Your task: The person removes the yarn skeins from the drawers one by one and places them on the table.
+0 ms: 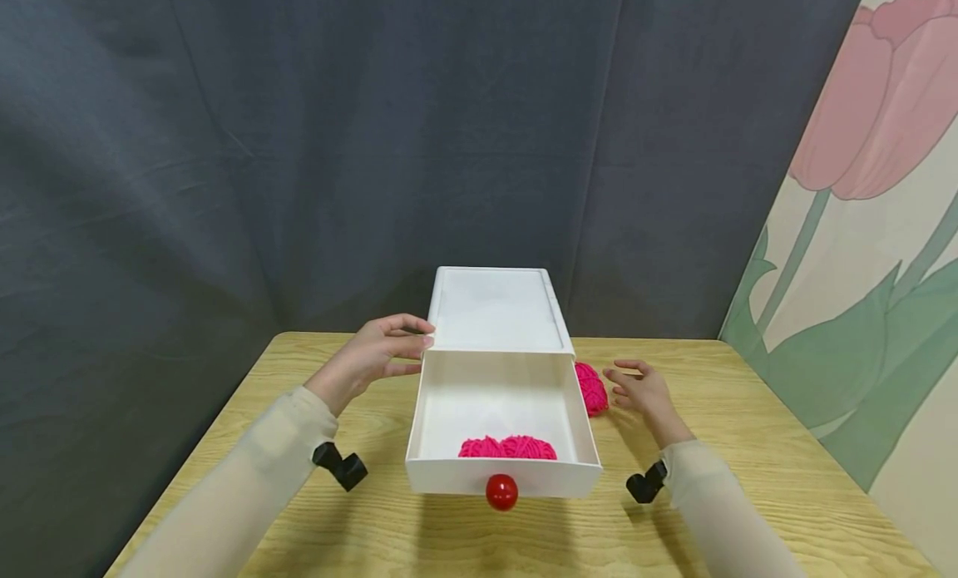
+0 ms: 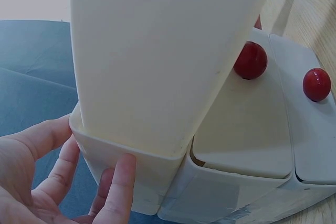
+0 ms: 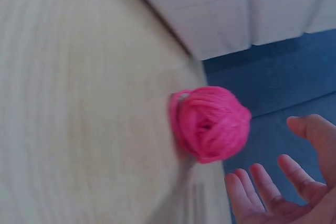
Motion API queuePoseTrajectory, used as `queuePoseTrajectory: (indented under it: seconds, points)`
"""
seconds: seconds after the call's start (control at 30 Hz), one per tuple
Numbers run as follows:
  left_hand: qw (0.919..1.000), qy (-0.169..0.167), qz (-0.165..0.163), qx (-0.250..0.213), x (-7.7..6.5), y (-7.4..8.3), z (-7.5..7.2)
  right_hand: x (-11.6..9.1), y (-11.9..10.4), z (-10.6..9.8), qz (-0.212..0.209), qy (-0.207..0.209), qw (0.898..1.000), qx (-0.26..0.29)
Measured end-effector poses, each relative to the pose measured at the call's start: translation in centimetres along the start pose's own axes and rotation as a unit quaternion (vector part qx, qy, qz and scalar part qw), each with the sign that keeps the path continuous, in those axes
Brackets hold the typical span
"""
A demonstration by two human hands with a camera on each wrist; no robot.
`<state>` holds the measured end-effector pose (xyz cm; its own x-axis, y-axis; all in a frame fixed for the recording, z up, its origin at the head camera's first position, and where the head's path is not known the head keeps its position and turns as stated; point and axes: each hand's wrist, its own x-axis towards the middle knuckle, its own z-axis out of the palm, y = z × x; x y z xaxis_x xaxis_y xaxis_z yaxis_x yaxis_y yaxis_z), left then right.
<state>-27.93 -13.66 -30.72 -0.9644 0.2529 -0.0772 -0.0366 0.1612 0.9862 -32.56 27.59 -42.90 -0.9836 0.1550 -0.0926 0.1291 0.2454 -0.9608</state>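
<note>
A white drawer unit (image 1: 497,308) stands on the table with its top drawer (image 1: 503,395) pulled out, a red round knob (image 1: 501,492) on its front. Pink yarn (image 1: 509,447), seemingly two balls, lies inside against the drawer front. My left hand (image 1: 377,351) touches the unit's left side near the top edge with extended fingers; the left wrist view shows fingertips (image 2: 125,169) against the casing. To the right of the unit sits another pink yarn ball (image 3: 212,124). Beside it my right hand (image 1: 645,395) has its fingers spread, apart from the ball and holding nothing.
Two lower drawers with red knobs (image 2: 317,84) are pushed in under the pulled-out one. The wooden table (image 1: 733,445) ends at a dark curtain (image 1: 374,145) behind. A wall with painted tulips (image 1: 861,312) rises on the right.
</note>
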Motion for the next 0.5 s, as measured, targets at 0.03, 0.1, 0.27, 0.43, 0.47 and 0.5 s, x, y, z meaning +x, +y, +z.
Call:
queuePoseTrajectory:
  seconds: [0.03,0.1,0.27,0.43,0.47,0.5]
  points:
    - [1.0,0.0,0.0,0.001,0.0,0.0,0.0,0.0,-0.2,-0.2,-0.003,0.004,1.0,-0.004]
    - [1.0,0.0,-0.001,0.002,0.0,0.0,0.0,-0.2,-0.7,-0.6,-0.008,0.008,1.0,-0.006]
    - [1.0,0.003,-0.003,0.005,-0.1,0.0,0.1,-0.9,-2.1,-1.4,-0.031,0.007,0.999,0.026]
    - [1.0,0.005,-0.004,0.001,-0.1,0.1,0.1,-1.9,-3.6,-1.9,-0.067,0.004,0.995,0.075]
    - [1.0,0.004,-0.004,0.0,-0.1,0.1,0.1,-2.1,-3.9,-1.9,-0.077,0.003,0.993,0.084]
    - [1.0,0.004,-0.005,-0.002,-0.1,0.1,0.1,-2.4,-4.2,-2.0,-0.087,0.001,0.991,0.097]
